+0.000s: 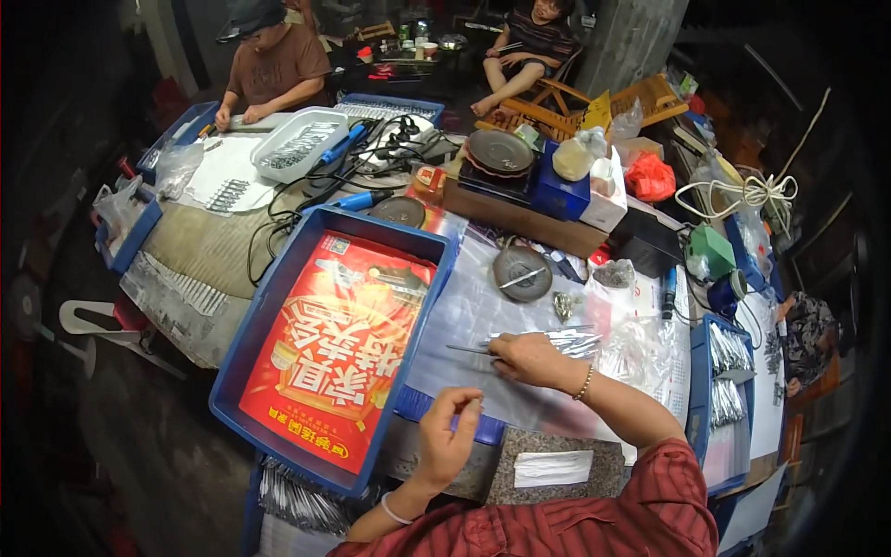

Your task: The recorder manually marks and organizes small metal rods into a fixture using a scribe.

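My right hand [531, 360] is closed, reaching down over a pile of shiny thin metal pieces [577, 342] on the plastic-covered table. A thin dark metal rod [467, 350] sticks out to the left from under its fingers; its other end is hidden by the hand. Nearer to me, my left hand [447, 436] is raised beside the blue tray [379, 444], fingers loosely curled and thumb a little apart. I see nothing in it. A red printed sheet [343, 343] lines the tray.
Beyond the metal pieces sits a round dark dish [522, 272]. A stone block [594, 455] with white strips lies close to me. Blue trays of metal pieces [727, 348] stand at right. Cables [278, 227] and a white tub [299, 144] lie far left. Other people sit around.
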Tool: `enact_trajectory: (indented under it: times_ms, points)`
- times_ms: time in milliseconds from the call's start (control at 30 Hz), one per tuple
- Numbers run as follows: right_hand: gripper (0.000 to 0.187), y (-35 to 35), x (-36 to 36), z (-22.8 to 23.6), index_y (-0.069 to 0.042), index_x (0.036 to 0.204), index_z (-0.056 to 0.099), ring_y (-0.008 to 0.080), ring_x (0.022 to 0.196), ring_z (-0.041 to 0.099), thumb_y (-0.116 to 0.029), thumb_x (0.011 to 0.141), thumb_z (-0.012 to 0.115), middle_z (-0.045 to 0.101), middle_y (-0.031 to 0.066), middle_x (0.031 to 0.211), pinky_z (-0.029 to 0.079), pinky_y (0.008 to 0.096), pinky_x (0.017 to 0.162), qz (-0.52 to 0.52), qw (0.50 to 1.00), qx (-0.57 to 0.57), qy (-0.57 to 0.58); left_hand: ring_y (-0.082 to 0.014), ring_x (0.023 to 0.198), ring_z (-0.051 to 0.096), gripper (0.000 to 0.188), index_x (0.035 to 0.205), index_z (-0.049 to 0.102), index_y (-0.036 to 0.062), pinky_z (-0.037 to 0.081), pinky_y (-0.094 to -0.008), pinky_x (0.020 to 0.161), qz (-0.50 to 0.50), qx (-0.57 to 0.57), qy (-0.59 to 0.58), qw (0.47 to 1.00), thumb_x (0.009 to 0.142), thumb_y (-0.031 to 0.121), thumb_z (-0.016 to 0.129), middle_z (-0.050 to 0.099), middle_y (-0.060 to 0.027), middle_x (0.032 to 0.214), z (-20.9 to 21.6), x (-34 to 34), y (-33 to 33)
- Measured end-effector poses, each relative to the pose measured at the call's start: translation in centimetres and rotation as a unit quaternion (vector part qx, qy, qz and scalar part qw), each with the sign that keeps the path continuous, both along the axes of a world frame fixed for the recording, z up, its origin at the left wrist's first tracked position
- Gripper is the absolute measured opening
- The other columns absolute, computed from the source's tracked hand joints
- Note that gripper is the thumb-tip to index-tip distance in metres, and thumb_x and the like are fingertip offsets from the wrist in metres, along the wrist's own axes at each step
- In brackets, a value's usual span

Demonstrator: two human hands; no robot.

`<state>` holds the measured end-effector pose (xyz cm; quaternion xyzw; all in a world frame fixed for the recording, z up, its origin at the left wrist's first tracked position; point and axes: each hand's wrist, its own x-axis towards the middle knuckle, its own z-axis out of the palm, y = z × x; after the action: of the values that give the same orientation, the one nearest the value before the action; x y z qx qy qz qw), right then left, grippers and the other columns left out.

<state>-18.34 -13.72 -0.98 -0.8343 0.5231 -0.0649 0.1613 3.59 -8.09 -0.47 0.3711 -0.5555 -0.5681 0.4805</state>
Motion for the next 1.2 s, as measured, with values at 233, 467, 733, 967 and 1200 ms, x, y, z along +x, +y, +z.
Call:
enact_trajectory:
  times_ms: [233,467,733,967,1200]
  points:
    - [0.021,-1.1,0.4,-1.0,-0.004,0.097,0.057,0.0387,0.081,0.063,-0.020,0.085,0.061,0.064,0.0171,0.086,0.049,0.0483,0.070,-0.022,0.998,0.033,-0.039,-0.0316,0.082,0.064,0.016,0.104,0.061,-0.0016,0.051,-0.0356,0.071,-0.048,-0.153,-0.134,0.978,0.088,0.000,0.058,0.062,-0.0169,0.092,-1.1,-0.1,-0.3]
    - [0.025,-0.8,2.5,0.0,-0.001,0.100,0.053,0.0404,0.081,0.064,-0.019,0.084,0.061,0.063,0.0220,0.087,0.052,0.0472,0.068,0.058,0.992,0.107,-0.030,-0.0339,0.084,0.063,0.021,0.106,0.061,-0.0004,0.051,-0.0379,0.073,-0.043,-0.196,-0.182,0.963,0.085,-0.002,0.059,0.062,-0.0171,0.095,-3.5,-0.8,-1.0]
    - [0.026,-14.5,-0.8,4.2,0.000,0.092,0.065,0.0370,0.071,0.067,-0.023,0.089,0.054,0.066,0.0214,0.075,0.053,0.0452,0.067,-0.122,0.943,0.156,-0.266,-0.0340,0.086,0.062,0.030,0.111,0.062,0.0037,0.050,-0.0401,0.075,-0.057,-0.229,-0.285,0.929,0.082,0.000,0.062,0.063,-0.0148,0.097,-5.5,-1.6,-1.7]
    - [0.061,-28.3,0.0,-2.4,0.002,0.070,0.068,0.0308,0.068,0.069,-0.054,0.088,0.054,0.067,0.0174,0.067,0.054,0.0423,0.072,-0.281,0.919,0.101,-0.257,-0.0301,0.079,0.060,0.036,0.116,0.063,0.0056,0.048,-0.0390,0.070,-0.062,-0.294,-0.338,0.892,0.080,0.003,0.066,0.062,-0.0123,0.091,-7.2,-2.8,-1.7]
    - [0.045,-31.5,2.0,-6.3,0.006,0.081,0.070,0.0321,0.071,0.070,-0.039,0.079,0.065,0.069,0.0182,0.074,0.056,0.0383,0.071,-0.208,0.954,0.000,-0.215,-0.0296,0.077,0.059,0.039,0.117,0.062,0.0044,0.047,-0.0387,0.068,-0.077,-0.274,-0.351,0.892,0.078,0.001,0.066,0.062,-0.0123,0.090,-7.1,-2.9,-1.8]
